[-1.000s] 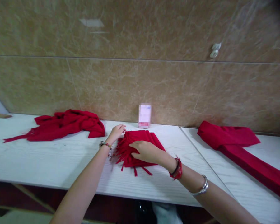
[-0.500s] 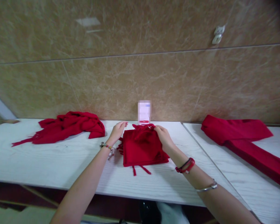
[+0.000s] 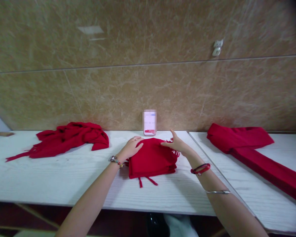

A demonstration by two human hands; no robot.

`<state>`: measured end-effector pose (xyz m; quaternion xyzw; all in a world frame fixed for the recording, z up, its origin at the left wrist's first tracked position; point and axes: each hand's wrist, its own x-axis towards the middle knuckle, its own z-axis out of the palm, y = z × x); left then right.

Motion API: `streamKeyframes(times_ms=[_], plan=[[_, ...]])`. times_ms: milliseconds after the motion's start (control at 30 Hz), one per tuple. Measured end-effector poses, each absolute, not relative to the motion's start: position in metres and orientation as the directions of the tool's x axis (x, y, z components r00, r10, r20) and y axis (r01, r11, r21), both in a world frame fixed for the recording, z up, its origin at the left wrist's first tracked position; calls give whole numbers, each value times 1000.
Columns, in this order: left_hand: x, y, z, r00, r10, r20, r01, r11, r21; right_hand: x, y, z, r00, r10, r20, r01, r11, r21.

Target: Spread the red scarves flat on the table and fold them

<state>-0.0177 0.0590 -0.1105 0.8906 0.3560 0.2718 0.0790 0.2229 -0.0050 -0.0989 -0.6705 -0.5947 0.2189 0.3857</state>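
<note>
A folded red scarf (image 3: pixel 151 159) lies as a neat, layered rectangle on the white table, with fringe at its right side and two loose strands at its front edge. My left hand (image 3: pixel 132 148) rests at the far left corner of the scarf, thumb on the cloth and fingers stretched out, open. At the right far corner my right hand (image 3: pixel 179 145) is open, thumb and fingers spread, with the thumb at the cloth near the fringe. Neither hand grips the scarf.
A crumpled red scarf (image 3: pixel 71 140) lies on the left of the white table (image 3: pixel 64 181). On the right is another long folded red scarf (image 3: pixel 241 140). A phone (image 3: pixel 149 123) leans against the tiled wall (image 3: pixel 113 89), where a small white cat-shaped piece (image 3: pixel 217 48) is fixed.
My right hand has let go of the fringed end, which now lies down on the scarf. My left hand has come onto the left corner and its fingers have straightened.
</note>
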Motion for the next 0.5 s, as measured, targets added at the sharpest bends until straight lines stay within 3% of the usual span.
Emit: streamKeyframes(times_ms=[100,200,333,500], plan=[[-15,60,-110,553,704,445,604,-707,367,217,-3,-107,145,979,142,772,-23,-635],[-16,62,-107,476,735,483,619,-670,409,218,3,-110,127,978,167,820,-9,-572],[-21,67,-104,315,762,565,656,-605,450,238,7,-100,164,968,192,809,-20,-588],[-22,67,-108,288,829,480,677,-530,510,282,0,-87,312,926,211,711,-80,-699]])
